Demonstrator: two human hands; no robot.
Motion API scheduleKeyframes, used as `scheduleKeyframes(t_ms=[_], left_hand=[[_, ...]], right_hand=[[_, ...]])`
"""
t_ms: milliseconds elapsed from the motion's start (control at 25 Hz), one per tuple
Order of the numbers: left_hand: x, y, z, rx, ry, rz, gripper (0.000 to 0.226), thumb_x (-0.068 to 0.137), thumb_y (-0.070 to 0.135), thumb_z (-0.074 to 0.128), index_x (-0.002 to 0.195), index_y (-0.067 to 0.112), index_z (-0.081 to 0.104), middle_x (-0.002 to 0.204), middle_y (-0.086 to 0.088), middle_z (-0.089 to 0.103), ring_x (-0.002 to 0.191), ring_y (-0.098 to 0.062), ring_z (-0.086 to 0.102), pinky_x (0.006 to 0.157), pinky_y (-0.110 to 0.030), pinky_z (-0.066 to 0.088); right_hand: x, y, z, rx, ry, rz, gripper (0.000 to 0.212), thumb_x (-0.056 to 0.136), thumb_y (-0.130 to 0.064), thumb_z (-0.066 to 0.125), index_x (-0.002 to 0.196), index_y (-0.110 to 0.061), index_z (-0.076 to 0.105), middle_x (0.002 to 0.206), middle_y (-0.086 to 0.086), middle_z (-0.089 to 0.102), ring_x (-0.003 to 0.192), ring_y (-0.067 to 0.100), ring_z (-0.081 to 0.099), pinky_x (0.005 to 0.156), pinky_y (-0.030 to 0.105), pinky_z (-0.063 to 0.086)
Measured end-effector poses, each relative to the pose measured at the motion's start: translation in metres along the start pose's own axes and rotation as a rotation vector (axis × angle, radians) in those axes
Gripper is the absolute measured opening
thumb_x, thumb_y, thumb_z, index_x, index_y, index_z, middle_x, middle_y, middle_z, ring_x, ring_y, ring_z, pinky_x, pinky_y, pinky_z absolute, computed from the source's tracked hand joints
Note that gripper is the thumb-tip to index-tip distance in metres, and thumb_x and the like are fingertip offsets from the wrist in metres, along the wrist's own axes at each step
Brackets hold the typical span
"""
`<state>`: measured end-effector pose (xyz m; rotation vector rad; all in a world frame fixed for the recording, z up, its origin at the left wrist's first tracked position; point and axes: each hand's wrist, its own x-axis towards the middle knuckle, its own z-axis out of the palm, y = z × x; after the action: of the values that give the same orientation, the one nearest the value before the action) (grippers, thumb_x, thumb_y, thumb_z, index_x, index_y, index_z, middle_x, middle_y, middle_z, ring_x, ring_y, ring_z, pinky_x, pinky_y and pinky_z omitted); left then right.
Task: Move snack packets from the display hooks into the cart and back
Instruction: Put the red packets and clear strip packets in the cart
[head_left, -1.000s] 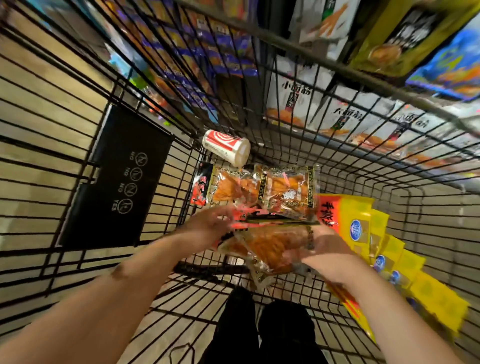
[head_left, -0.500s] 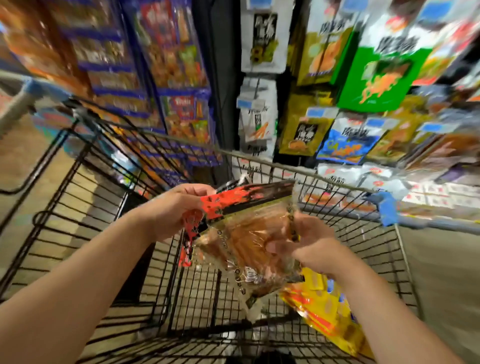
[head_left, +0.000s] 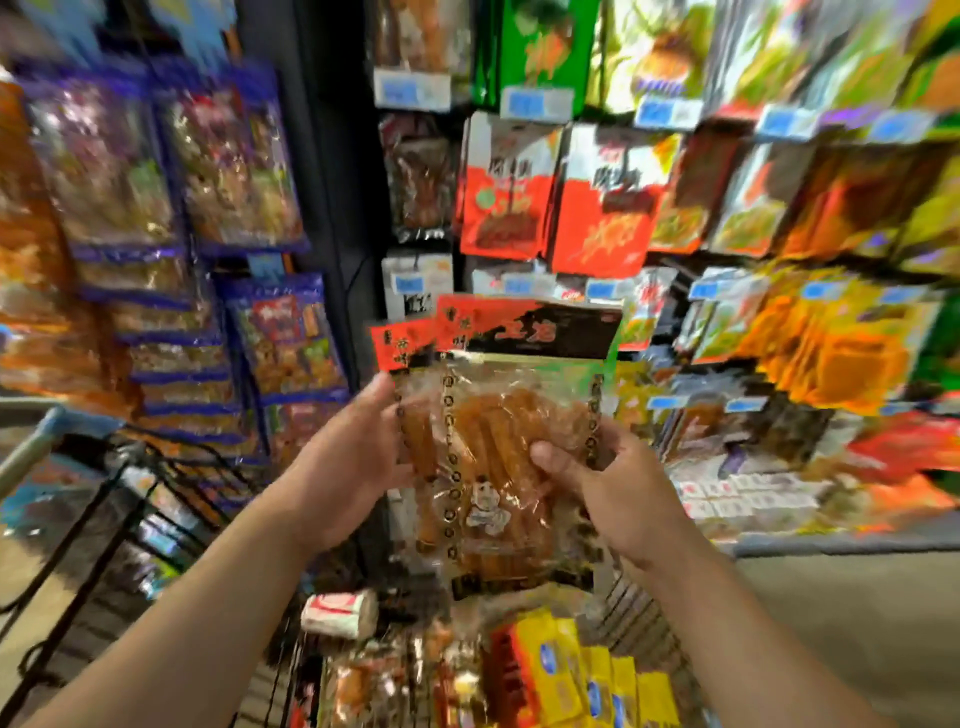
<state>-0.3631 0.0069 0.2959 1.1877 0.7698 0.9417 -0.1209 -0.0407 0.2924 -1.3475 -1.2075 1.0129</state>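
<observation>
I hold two overlapping clear plastic snack packets with red-and-black headers upright above the black wire cart, in front of the far display of hanging packets. My left hand grips their left edge, fingers tucked behind; my right hand pinches the right side, thumb across the front. Near me in the cart lie yellow packets and a white-and-red cylindrical tub.

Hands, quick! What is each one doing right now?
Left hand: holds the snack packet by its left edge.
Right hand: grips the same packet, thumb on its front.
</observation>
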Motion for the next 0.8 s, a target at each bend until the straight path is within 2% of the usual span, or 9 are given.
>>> scheduleKeyframes(t_ms=[80, 160, 200, 320, 440, 560, 680, 720, 800], left_hand=[[-0.001, 0.005, 0.024, 0.128, -0.004, 0.017, 0.058, 0.077, 0.067, 0.070, 0.124, 0.033, 0.069, 0.116, -0.008, 0.075, 0.098, -0.021, 0.073, 0.082, -0.035, 0.057], [-0.001, 0.009, 0.042, 0.140, -0.027, 0.030, 0.035, 0.080, 0.051, 0.069, 0.115, 0.049, 0.069, 0.087, -0.003, 0.074, 0.074, -0.016, 0.073, 0.064, -0.019, 0.055], [-0.001, 0.011, 0.049, 0.144, -0.028, 0.034, 0.037, 0.078, 0.050, 0.073, 0.114, 0.053, 0.067, 0.084, -0.005, 0.070, 0.073, -0.020, 0.071, 0.062, -0.019, 0.053], [0.006, 0.010, 0.071, 0.084, -0.018, 0.076, 0.057, 0.076, 0.040, 0.089, 0.126, 0.044, 0.060, 0.111, 0.000, 0.079, 0.099, -0.020, 0.077, 0.071, -0.026, 0.061], [0.010, 0.001, 0.103, -0.029, 0.062, 0.078, 0.061, 0.074, 0.034, 0.092, 0.126, 0.040, 0.061, 0.115, -0.003, 0.078, 0.104, -0.025, 0.076, 0.080, -0.038, 0.063], [0.017, -0.014, 0.148, -0.105, 0.103, 0.030, 0.051, 0.072, 0.031, 0.087, 0.118, 0.040, 0.066, 0.116, -0.007, 0.077, 0.105, -0.032, 0.075, 0.083, -0.050, 0.062], [0.022, -0.030, 0.201, -0.158, 0.072, -0.047, 0.044, 0.073, 0.028, 0.088, 0.111, 0.039, 0.070, 0.119, -0.011, 0.076, 0.107, -0.036, 0.074, 0.083, -0.051, 0.062], [0.023, -0.035, 0.218, -0.175, 0.071, -0.076, 0.048, 0.071, 0.027, 0.089, 0.113, 0.039, 0.069, 0.118, -0.012, 0.076, 0.106, -0.036, 0.074, 0.082, -0.051, 0.062], [0.032, -0.045, 0.269, -0.111, 0.112, -0.103, 0.070, 0.066, 0.028, 0.091, 0.128, 0.038, 0.060, 0.112, -0.011, 0.078, 0.099, -0.033, 0.076, 0.078, -0.045, 0.063]], right_hand=[[-0.002, -0.024, -0.009, 0.027, 0.055, -0.003, 0.081, 0.046, -0.072, 0.084, 0.114, -0.030, 0.069, 0.104, -0.013, 0.077, 0.096, 0.006, 0.073, 0.076, 0.024, 0.060], [-0.003, -0.041, -0.023, -0.068, 0.125, -0.013, 0.104, 0.041, -0.089, 0.074, 0.129, -0.036, 0.059, 0.129, -0.015, 0.065, 0.119, 0.014, 0.063, 0.100, 0.041, 0.052], [-0.004, -0.049, -0.030, -0.151, 0.142, -0.017, 0.110, 0.045, -0.093, 0.067, 0.139, -0.037, 0.051, 0.137, -0.017, 0.055, 0.129, 0.016, 0.054, 0.107, 0.042, 0.045], [-0.006, -0.057, -0.053, -0.366, 0.144, -0.086, 0.117, 0.057, -0.093, 0.056, 0.154, -0.032, 0.035, 0.153, -0.010, 0.045, 0.139, 0.019, 0.044, 0.112, 0.044, 0.040], [-0.012, -0.052, -0.076, -0.425, 0.195, -0.155, 0.114, 0.059, -0.096, 0.057, 0.152, -0.031, 0.040, 0.149, -0.010, 0.050, 0.136, 0.016, 0.049, 0.107, 0.039, 0.043], [-0.019, -0.043, -0.111, -0.265, 0.250, -0.139, 0.106, 0.054, -0.089, 0.067, 0.142, -0.030, 0.054, 0.140, -0.011, 0.059, 0.126, 0.014, 0.057, 0.101, 0.040, 0.050], [-0.025, -0.030, -0.161, -0.158, 0.246, -0.128, 0.060, 0.053, -0.078, 0.074, 0.102, -0.044, 0.069, 0.098, -0.019, 0.075, 0.091, -0.005, 0.069, 0.074, 0.024, 0.056], [-0.028, -0.027, -0.177, -0.089, 0.224, -0.118, 0.049, 0.054, -0.072, 0.077, 0.096, -0.046, 0.070, 0.087, -0.021, 0.075, 0.082, -0.004, 0.071, 0.070, 0.024, 0.058], [-0.035, -0.016, -0.221, 0.012, 0.202, -0.084, 0.059, 0.056, -0.063, 0.081, 0.110, -0.042, 0.069, 0.081, -0.022, 0.073, 0.073, -0.001, 0.070, 0.061, 0.015, 0.054]])
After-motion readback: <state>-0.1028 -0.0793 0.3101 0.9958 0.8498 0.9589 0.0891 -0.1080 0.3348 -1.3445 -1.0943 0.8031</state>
